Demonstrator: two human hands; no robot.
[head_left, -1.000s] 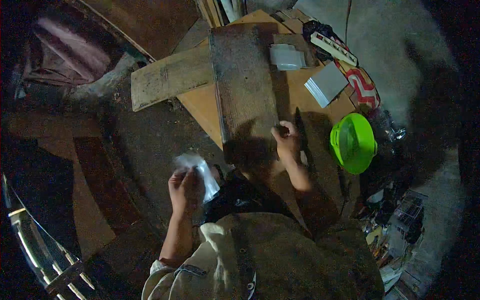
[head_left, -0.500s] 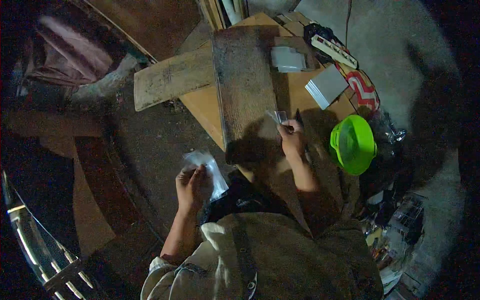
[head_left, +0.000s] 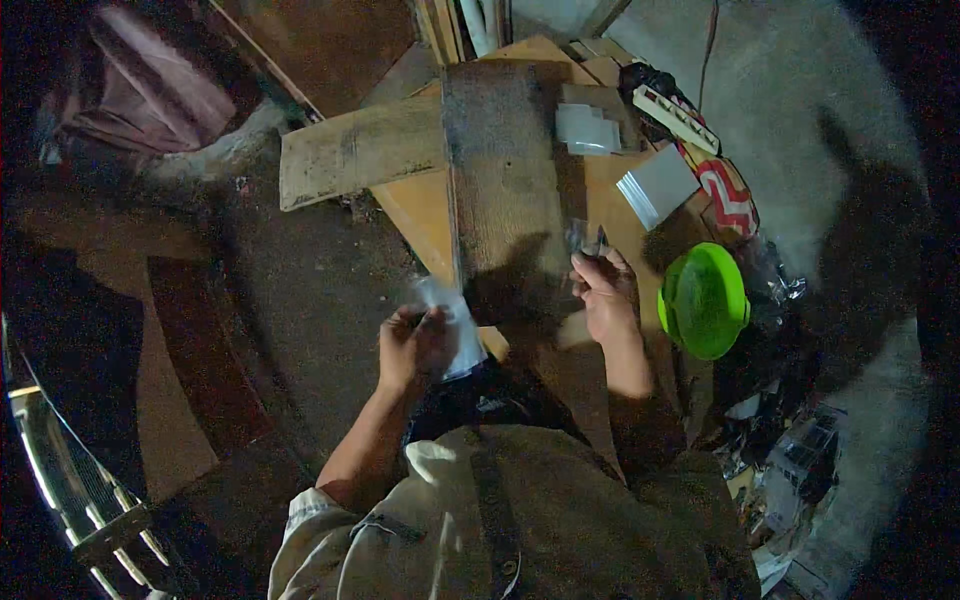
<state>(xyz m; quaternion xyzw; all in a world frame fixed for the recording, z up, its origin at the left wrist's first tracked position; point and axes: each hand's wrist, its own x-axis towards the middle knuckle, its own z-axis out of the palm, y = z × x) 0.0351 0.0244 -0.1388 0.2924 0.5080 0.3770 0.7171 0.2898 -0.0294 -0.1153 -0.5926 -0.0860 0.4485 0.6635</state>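
Observation:
My left hand [head_left: 408,348] is closed on a bunch of clear plastic bags [head_left: 462,335], which hangs over the near left edge of a dark wooden board [head_left: 505,190]. My right hand [head_left: 610,298] pinches a small clear plastic bag [head_left: 577,238] above the board's near right side. A thin dark pen-like stick [head_left: 602,238] rises from the same fingers; its exact kind is unclear. On the tabletop beyond lie a pile of clear flat bags [head_left: 588,130] and a neat pale grey stack of flat sheets or bags [head_left: 660,185].
A bright green plastic basin [head_left: 712,300] stands right of my right hand. Behind it are a red-and-white patterned cloth [head_left: 728,195] and a white power strip [head_left: 677,120]. One pale plank [head_left: 365,158] juts out left of the board. Mixed clutter [head_left: 785,470] fills the lower right.
My left hand has moved right and slightly up with the bags, closer to the board. The right hand has shifted a little right and down, still pinching the small bag. The view has shifted slightly.

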